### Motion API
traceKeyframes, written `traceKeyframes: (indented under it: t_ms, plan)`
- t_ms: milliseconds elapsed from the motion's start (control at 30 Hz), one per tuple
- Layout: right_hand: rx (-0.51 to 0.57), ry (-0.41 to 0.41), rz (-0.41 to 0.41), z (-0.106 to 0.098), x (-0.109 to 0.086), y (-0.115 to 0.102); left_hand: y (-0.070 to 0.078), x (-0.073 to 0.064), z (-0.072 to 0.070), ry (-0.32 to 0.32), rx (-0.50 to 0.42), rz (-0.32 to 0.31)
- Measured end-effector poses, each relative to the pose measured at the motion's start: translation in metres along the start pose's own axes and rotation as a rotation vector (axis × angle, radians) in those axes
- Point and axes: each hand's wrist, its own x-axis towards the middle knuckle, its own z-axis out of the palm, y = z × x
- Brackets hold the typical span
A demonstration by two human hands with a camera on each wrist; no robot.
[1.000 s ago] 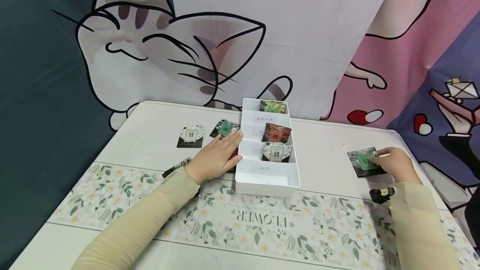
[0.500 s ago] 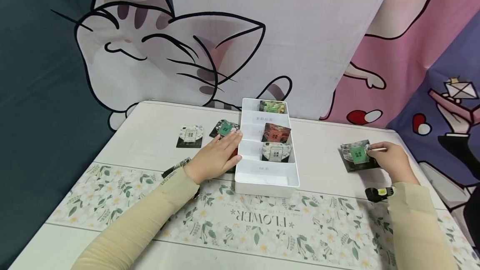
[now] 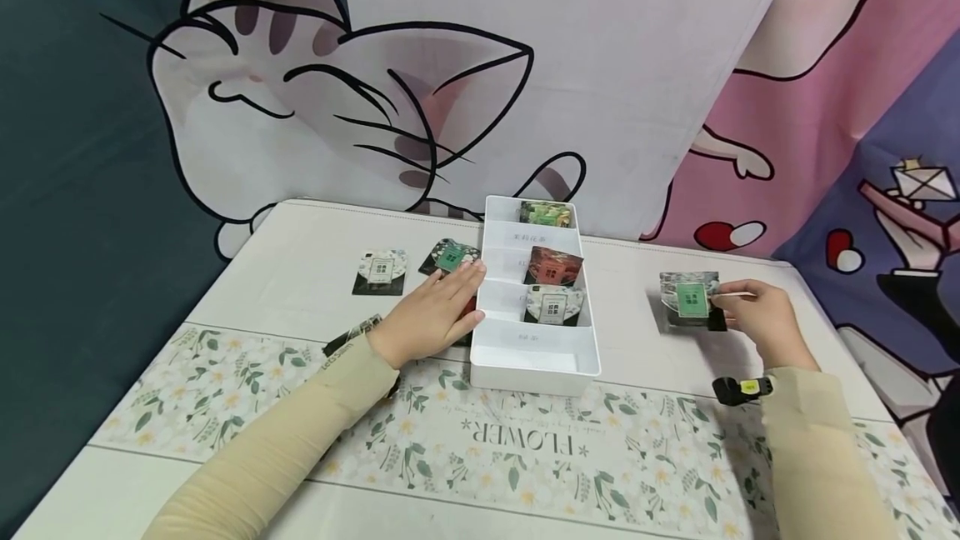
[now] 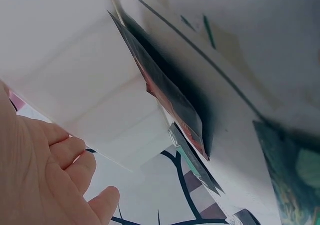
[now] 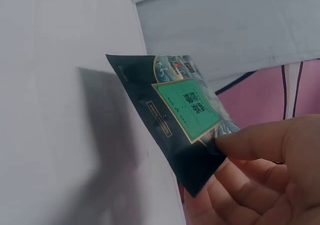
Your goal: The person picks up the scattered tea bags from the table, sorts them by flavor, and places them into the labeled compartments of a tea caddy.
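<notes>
My right hand (image 3: pixel 768 323) pinches a green-labelled tea sachet (image 3: pixel 687 298) by its edge, over the right part of the table. In the right wrist view the thumb lies on the front of that tea sachet (image 5: pixel 180 115), and its shadow falls on the white surface. My left hand (image 3: pixel 429 315) has its fingers extended, resting at the left rim of a white divided box (image 3: pixel 536 380). Red, white and green-yellow sachets stand in several compartments; the nearest compartment holds none. In the left wrist view the left hand (image 4: pixel 55 170) lies along the box wall (image 4: pixel 95 85).
Left of the box lie a white-and-black sachet (image 3: pixel 380 272) and a green-labelled dark sachet (image 3: pixel 450 256). A red sachet (image 4: pixel 175 105) is partly hidden under the left hand in the head view. Another dark sachet (image 3: pixel 352 334) lies by the left wrist. A cat-print cloth (image 3: pixel 300 107) hangs behind.
My right hand has lifted the green-labelled tea sachet and carried it left towards the box, turning it more upright. The left hand has stayed at the box rim.
</notes>
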Motion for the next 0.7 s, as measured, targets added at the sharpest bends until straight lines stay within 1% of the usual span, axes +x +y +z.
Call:
traceKeyframes:
  t_ms: [167,433,567,700]
  plan:
    - [0.075,0.003,-0.018,0.009,-0.001,-0.004,0.0,-0.001,0.0,0.011,-0.006,0.003]
    - [0.182,0.008,-0.045,0.024,-0.005,-0.013,0.0,0.0,0.0,0.009,-0.011,0.001]
    - [0.243,-0.004,-0.071,0.029,-0.008,-0.018,0.0,0.0,0.001,0.011,-0.012,0.003]
    - [0.279,-0.018,-0.082,0.033,-0.011,-0.026,0.0,-0.001,0.0,0.011,-0.011,0.003]
